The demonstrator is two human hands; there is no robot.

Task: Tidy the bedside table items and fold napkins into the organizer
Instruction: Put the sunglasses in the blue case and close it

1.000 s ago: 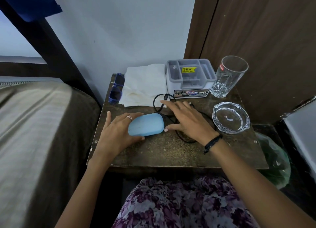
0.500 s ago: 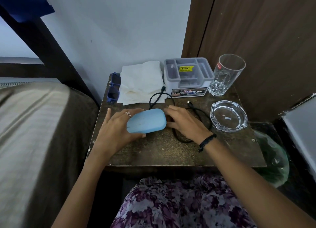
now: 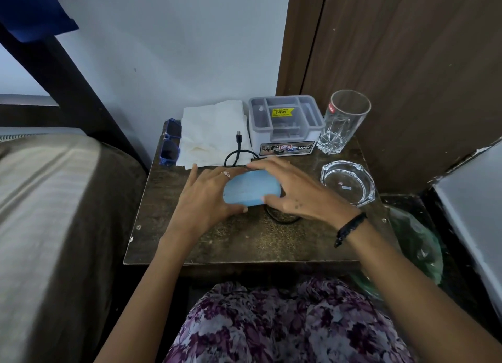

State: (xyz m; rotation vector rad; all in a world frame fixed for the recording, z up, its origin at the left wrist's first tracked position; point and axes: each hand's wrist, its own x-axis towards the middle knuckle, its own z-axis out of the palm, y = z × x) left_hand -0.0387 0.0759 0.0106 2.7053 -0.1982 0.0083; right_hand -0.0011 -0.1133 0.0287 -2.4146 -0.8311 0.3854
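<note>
Head view, one entry. Desk (image 3: 244, 243): dark, worn top, set between bed (image 3: 54, 199) and wardrobe (image 3: 407, 50). Centre: blue case (image 3: 251, 190), lying flat, held from both sides. Left hand (image 3: 206, 199): grip on the case's left end, thumb along its near edge, fingers spread over the top. Right hand (image 3: 296, 191): grip curled over the case's right end, fingertips on its far edge, thumb at its near edge. Under and behind the case: black cable (image 3: 239, 152), one loop showing beneath the right hand, its plug end lying on the napkins (image 3: 214, 134). Napkins: white, unfolded stack at the back left, sunglasses (image 3: 170, 146) just beside them at the desk's edge. Organizer (image 3: 285, 123): grey, compartments apparently empty, at the back centre. Tumbler (image 3: 345, 120): upright, just right of the organizer. Ashtray (image 3: 347, 181): glass, near the right hand. Risks, judged: lifting the case may drag the cable and pull the napkins askew; a wide right elbow could knock the ashtray or tumbler; the sunglasses sit close enough to the edge to slide off.
</note>
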